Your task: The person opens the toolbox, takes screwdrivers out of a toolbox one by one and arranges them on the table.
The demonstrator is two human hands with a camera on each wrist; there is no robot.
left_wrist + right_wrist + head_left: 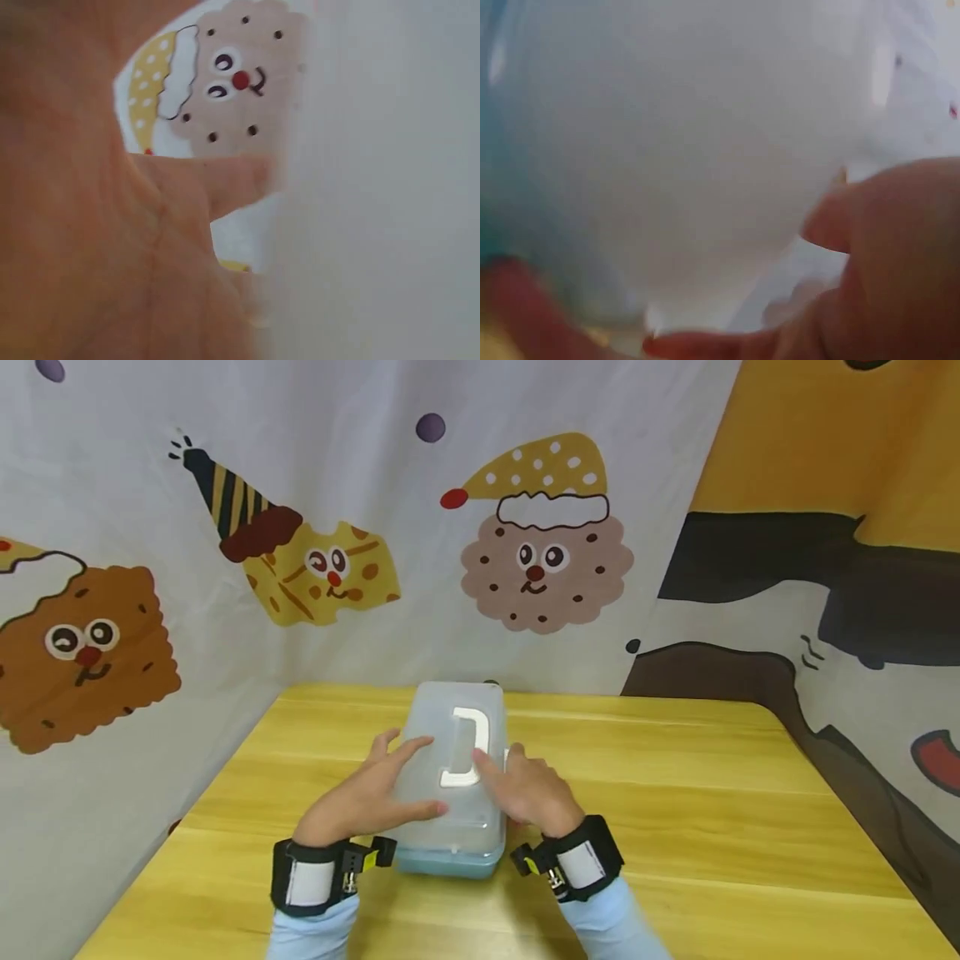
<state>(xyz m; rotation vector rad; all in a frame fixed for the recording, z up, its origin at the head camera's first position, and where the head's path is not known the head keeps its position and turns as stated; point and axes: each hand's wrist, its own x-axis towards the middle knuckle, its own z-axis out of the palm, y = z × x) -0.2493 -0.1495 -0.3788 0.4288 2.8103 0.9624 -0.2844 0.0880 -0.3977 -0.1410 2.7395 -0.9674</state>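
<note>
A storage box [451, 827] with a translucent lid and a pale blue base stands on the table. On its lid is a white handle [480, 731], lying flat. My left hand [367, 797] rests at the box's left side, fingers spread, its thumb over the lid. At the right edge, my right hand [536, 789] lays its thumb by the handle while its other fingers reach down the side, near a small white latch [654, 319]. The lid's pale wall [675, 150] fills much of the right wrist view. In the left wrist view, the left fingertips are hidden behind the lid [390, 180].
The box stands on a yellow wood-grain table [675, 802]. Behind it hangs a white cloth [360, 443] printed with cartoon biscuits and cheese. A darker printed cloth [825, 568] borders the table's right side.
</note>
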